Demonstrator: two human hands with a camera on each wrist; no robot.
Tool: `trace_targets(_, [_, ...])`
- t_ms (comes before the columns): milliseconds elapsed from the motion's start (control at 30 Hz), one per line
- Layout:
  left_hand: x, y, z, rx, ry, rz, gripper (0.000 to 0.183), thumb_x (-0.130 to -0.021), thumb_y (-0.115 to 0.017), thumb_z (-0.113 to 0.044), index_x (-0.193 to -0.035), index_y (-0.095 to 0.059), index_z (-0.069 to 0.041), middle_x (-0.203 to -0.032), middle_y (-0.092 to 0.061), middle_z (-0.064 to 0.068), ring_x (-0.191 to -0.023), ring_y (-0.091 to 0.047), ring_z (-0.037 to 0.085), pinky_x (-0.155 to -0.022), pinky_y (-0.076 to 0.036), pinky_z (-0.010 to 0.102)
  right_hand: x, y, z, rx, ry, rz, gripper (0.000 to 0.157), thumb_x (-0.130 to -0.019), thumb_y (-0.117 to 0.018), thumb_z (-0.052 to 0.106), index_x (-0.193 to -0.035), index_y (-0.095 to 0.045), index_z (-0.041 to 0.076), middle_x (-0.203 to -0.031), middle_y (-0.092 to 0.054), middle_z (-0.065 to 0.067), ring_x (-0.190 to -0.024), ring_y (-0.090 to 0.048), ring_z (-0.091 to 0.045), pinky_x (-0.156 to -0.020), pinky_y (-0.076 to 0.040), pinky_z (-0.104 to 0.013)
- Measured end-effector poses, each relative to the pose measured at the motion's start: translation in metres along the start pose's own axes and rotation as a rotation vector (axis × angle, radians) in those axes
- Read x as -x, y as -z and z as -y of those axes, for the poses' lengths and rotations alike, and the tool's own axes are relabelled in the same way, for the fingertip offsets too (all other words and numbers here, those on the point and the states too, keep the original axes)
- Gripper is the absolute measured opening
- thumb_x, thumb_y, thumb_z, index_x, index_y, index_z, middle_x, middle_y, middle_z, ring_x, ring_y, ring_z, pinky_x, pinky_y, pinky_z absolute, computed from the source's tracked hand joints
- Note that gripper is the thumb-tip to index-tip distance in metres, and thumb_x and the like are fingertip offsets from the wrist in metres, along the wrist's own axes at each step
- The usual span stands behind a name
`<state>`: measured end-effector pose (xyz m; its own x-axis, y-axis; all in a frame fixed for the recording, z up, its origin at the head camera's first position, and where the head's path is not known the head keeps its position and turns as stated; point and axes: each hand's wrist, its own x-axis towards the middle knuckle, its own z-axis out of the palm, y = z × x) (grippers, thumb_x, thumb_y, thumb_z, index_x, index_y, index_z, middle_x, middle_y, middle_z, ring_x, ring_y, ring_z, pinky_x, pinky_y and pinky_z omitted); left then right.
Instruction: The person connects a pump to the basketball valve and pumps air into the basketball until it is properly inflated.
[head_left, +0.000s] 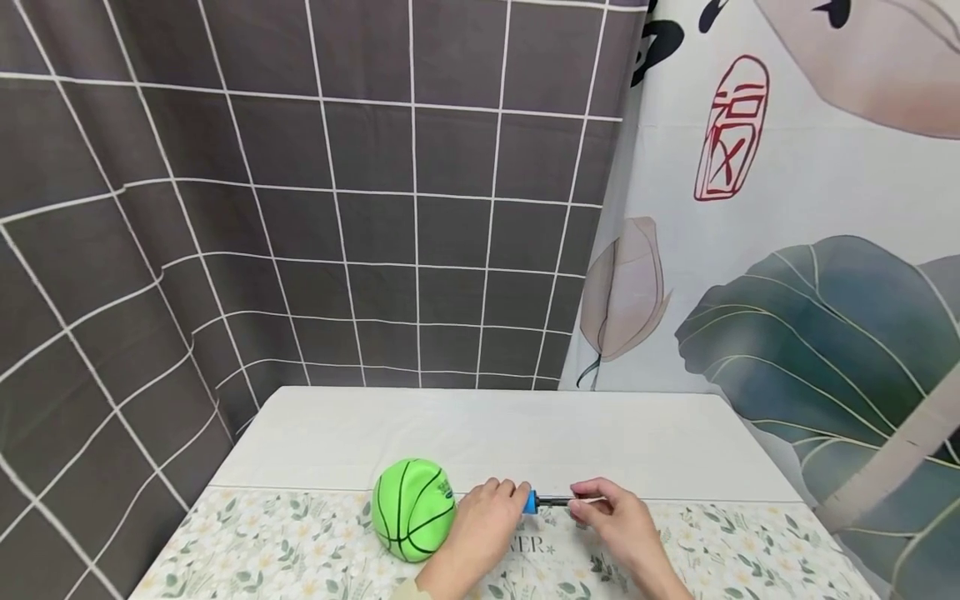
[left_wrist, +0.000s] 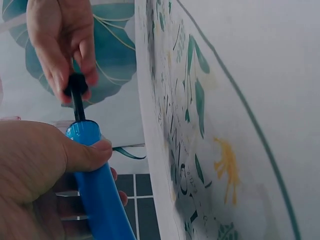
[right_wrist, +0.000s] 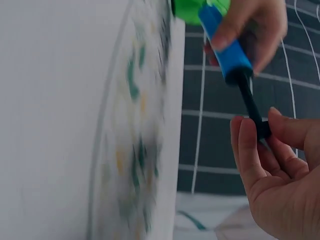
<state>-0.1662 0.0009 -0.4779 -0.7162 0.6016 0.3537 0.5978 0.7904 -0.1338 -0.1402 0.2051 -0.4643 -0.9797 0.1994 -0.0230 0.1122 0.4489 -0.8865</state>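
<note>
A blue hand pump (head_left: 531, 502) with a black rod lies level between both hands, held over the table. My left hand (head_left: 486, 527) grips its blue barrel (left_wrist: 102, 200), the thumb laid along the side near the rod end. With thumb and fingertips, my right hand (head_left: 621, 523) pinches the small black handle (right_wrist: 263, 130) at the rod's end. The rod (right_wrist: 248, 100) stands drawn partway out of the barrel. Just left of my left hand sits a bright green basketball (head_left: 411, 512) with black lines, its top looking dented. The pump's far end is hidden behind my left hand in the head view.
The table (head_left: 465, 433) has a white back strip and a floral cloth (head_left: 285, 542) at the front. Behind it hangs a dark grey curtain (head_left: 450, 233) with a white grid. At the right hangs a white cloth (head_left: 697, 317) printed with lotus leaves.
</note>
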Motion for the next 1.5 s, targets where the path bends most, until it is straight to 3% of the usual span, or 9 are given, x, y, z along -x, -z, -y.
trace_targets(167, [0.0,0.001,-0.002,-0.009,-0.018,0.018,0.032,-0.09,-0.074,-0.018,-0.122,-0.07,-0.018,-0.1,-0.07,-0.002,-0.086,-0.063,0.013,-0.073,-0.056,0.026,0.001,-0.021,0.0,-0.04,0.043,0.062,0.021,-0.088,-0.076,0.007,-0.109,-0.073,0.003,-0.098,-0.075,-0.005,-0.079,-0.074,-0.022,-0.069,-0.061,-0.031])
trace_targets(433, [0.002,-0.001,0.0,0.052,-0.002,0.025,0.034,-0.086,-0.077,-0.017,-0.12,-0.07,-0.018,-0.101,-0.071,-0.003,-0.087,-0.064,0.013,-0.075,-0.056,0.027,-0.003,-0.014,-0.005,-0.11,-0.045,0.157,0.024,-0.092,-0.073,0.01,-0.113,-0.068,0.0,-0.102,-0.072,-0.006,-0.086,-0.073,-0.022,-0.077,-0.062,-0.038])
trace_targets(767, [0.005,0.0,0.005,0.11,0.014,0.036,0.047,-0.081,-0.078,-0.008,-0.125,-0.066,-0.018,-0.106,-0.07,-0.004,-0.092,-0.064,0.013,-0.08,-0.056,0.027,-0.008,0.036,-0.016,-0.102,-0.171,0.06,0.033,-0.095,-0.07,0.011,-0.126,-0.065,-0.001,-0.106,-0.072,-0.008,-0.092,-0.073,-0.026,-0.082,-0.061,-0.042])
trace_targets(1000, [0.006,-0.001,0.007,0.115,0.004,0.029,0.047,-0.081,-0.078,-0.006,-0.126,-0.066,-0.017,-0.108,-0.07,-0.003,-0.094,-0.064,0.013,-0.079,-0.056,0.026,-0.006,0.055,-0.024,-0.146,-0.158,0.083,0.045,-0.096,-0.07,0.015,-0.134,-0.059,-0.007,-0.108,-0.072,-0.01,-0.099,-0.072,-0.028,-0.086,-0.061,-0.04])
trace_targets(1233, [0.004,0.002,0.005,0.058,-0.017,0.013,0.042,-0.084,-0.079,-0.013,-0.125,-0.067,-0.015,-0.108,-0.071,-0.002,-0.094,-0.065,0.014,-0.079,-0.057,0.027,-0.002,0.044,-0.024,-0.135,-0.135,0.053,0.043,-0.095,-0.071,0.017,-0.13,-0.062,-0.005,-0.105,-0.073,-0.009,-0.095,-0.072,-0.025,-0.084,-0.061,-0.037])
trace_targets(1500, [0.001,0.004,-0.002,-0.038,-0.025,-0.008,0.037,-0.085,-0.077,-0.014,-0.121,-0.07,-0.016,-0.101,-0.071,-0.002,-0.087,-0.063,0.013,-0.077,-0.057,0.025,0.001,-0.003,-0.011,-0.142,-0.055,0.025,0.031,-0.091,-0.073,0.006,-0.119,-0.068,-0.005,-0.095,-0.073,-0.006,-0.086,-0.073,-0.022,-0.076,-0.062,-0.032])
